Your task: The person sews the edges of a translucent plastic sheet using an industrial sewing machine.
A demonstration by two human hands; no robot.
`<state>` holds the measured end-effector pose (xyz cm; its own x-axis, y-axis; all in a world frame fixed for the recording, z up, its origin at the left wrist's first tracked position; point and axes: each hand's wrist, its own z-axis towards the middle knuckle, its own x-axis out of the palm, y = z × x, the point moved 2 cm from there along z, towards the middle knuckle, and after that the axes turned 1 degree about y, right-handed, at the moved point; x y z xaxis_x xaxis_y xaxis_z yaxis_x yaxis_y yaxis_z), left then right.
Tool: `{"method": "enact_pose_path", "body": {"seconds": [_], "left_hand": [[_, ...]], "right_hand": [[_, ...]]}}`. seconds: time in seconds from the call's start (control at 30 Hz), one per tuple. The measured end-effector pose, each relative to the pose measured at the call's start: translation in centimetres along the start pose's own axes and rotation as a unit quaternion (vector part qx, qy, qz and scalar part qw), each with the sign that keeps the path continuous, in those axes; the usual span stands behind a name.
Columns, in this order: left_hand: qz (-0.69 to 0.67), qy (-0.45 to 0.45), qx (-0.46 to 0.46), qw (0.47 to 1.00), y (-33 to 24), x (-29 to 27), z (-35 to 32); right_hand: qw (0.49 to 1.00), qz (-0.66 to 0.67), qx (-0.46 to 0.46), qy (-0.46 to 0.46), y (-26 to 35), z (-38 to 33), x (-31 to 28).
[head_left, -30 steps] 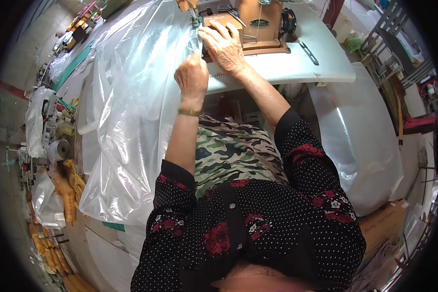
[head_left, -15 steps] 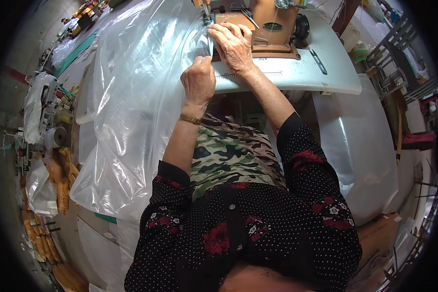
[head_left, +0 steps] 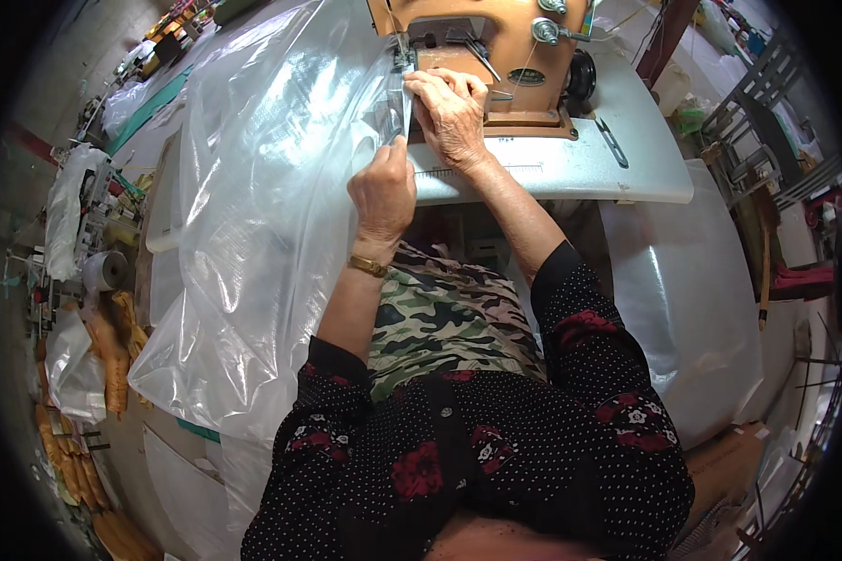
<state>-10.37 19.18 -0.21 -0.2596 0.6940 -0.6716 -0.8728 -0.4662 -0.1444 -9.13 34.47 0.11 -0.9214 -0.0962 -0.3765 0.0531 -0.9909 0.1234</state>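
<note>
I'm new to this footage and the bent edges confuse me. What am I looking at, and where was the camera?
There is no robot here: these are a person's bare hands. The camera sits on the person's head and looks down, so their own sleeves and lap show below. Its wide fisheye lens bends straight lines near the rim.

At the top stands a tan sewing machine on a pale table. A slim metal tool lies to its right. A shiny, see-through sheet covers the left side and hangs down.

The left hand grips the sheet's edge. The right hand has its fingers at that edge, close to the machine; whether they pinch or just press is hard to tell.
</note>
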Motion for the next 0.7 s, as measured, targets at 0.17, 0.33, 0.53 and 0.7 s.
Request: {"method": "enact_pose_path", "body": {"seconds": [0.17, 0.33, 0.53, 0.7], "left_hand": [[-0.024, 0.014, 0.025, 0.999, 0.3, 0.5, 0.7], [-0.036, 0.024, 0.012, 0.999, 1.1, 0.4, 1.5], [-0.043, 0.031, 0.018, 0.998, 1.5, 0.4, 2.4], [-0.039, 0.016, 0.039, 0.998, 1.6, 0.4, 3.3]], "right_hand": [[1.000, -0.003, -0.003, -0.007, -0.4, -0.1, 0.0], [1.000, -0.004, -0.009, 0.003, 0.1, 0.1, -0.2], [1.000, -0.001, -0.015, 0.005, 0.4, 0.2, -0.5], [1.000, -0.003, -0.011, 0.003, 0.8, 0.3, -0.6]]}}
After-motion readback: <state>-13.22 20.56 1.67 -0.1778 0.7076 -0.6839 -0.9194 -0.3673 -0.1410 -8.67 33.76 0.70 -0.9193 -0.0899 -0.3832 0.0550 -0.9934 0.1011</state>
